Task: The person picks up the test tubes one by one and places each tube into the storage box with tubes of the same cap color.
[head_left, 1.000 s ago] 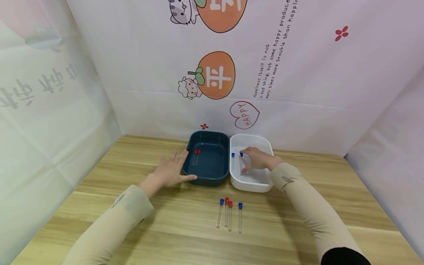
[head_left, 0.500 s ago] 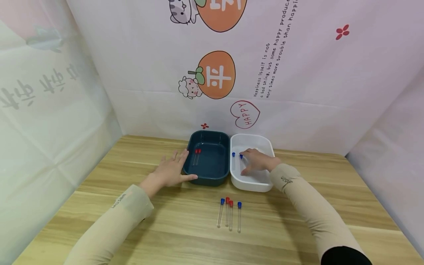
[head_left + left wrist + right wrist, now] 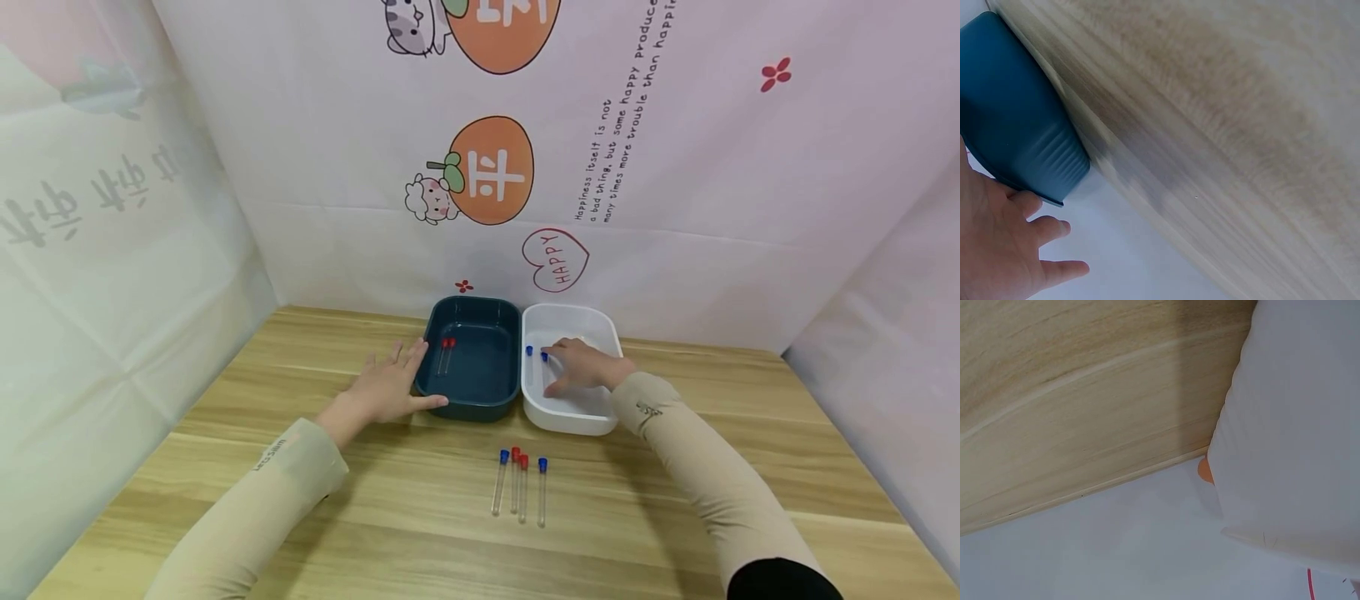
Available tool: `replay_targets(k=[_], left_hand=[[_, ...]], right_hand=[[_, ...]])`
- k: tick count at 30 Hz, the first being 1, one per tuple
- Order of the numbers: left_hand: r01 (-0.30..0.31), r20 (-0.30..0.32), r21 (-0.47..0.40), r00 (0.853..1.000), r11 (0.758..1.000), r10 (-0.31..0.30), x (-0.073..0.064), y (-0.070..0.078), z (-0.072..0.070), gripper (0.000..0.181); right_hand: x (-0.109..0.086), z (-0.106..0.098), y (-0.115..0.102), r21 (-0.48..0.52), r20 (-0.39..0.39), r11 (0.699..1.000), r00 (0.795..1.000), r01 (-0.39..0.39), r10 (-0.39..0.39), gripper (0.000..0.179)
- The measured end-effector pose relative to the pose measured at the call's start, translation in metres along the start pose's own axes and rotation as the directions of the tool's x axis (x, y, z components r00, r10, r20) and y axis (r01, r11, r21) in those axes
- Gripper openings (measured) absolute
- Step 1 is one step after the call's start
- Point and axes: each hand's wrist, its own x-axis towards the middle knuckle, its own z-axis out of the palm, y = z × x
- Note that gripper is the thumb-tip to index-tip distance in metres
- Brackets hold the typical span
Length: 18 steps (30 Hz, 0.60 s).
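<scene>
test tubes with red caps (image 3: 451,342), two, are lying side by side inside a dark teal bin (image 3: 472,412). test tubes with blue caps (image 3: 529,351), two, are resting inside a white bin (image 3: 570,423) just beside it, their clear bodies showing only faintly. loose test tubes (image 3: 500,483), four, are lying on the tabletop (image 3: 420,533) in front of the bins, caps pointing toward them: blue, red, red, blue from the left, the red pair lying close together.

hands, two, well apart. left hand (image 3: 386,390): fingers spreading along the outer side of the teal bin, thumb resting at its near corner. right hand (image 3: 581,364): reaching into the white bin, a fingertip meeting the right-hand blue cap, thumb standing away from the fingers; whether it is gripping the tube, cannot tell.

sleeves, beige (image 3: 255,492), are covering both forearms. printed white backdrop (image 3: 675,258) is hanging behind, showing an orange fruit (image 3: 491,208) and a heart (image 3: 573,250) lettered "happy".
</scene>
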Motion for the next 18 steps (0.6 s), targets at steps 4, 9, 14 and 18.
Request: replay_targets(k=[4, 9, 14, 18], left_hand=[[-0.001, -0.001, -0.003, 1.000, 1.000, 0.001, 0.0009, -0.0004, 0.0015, 0.111], [0.003, 0.001, 0.004, 1.000, 1.000, -0.003, 0.0015, -0.0002, 0.0021, 0.110], [0.006, 0.004, 0.003, 1.000, 1.000, -0.006, 0.0007, 0.0000, 0.0006, 0.110], [0.002, 0.004, -0.003, 1.000, 1.000, -0.002, 0.0002, -0.0001, 0.0000, 0.110]], right_hand=[[0.0020, 0.0024, 0.0014, -0.007, -0.018, 1.000, 1.000, -0.009, 0.009, 0.091], [0.0027, 0.0034, -0.0004, -0.014, -0.034, 1.000, 0.999, -0.026, 0.025, 0.091], [0.0026, 0.0029, -0.0036, -0.013, -0.058, 1.000, 0.998, -0.004, 0.003, 0.090], [0.0019, 0.0033, -0.0045, -0.007, -0.066, 1.000, 0.998, 0.010, -0.010, 0.089]])
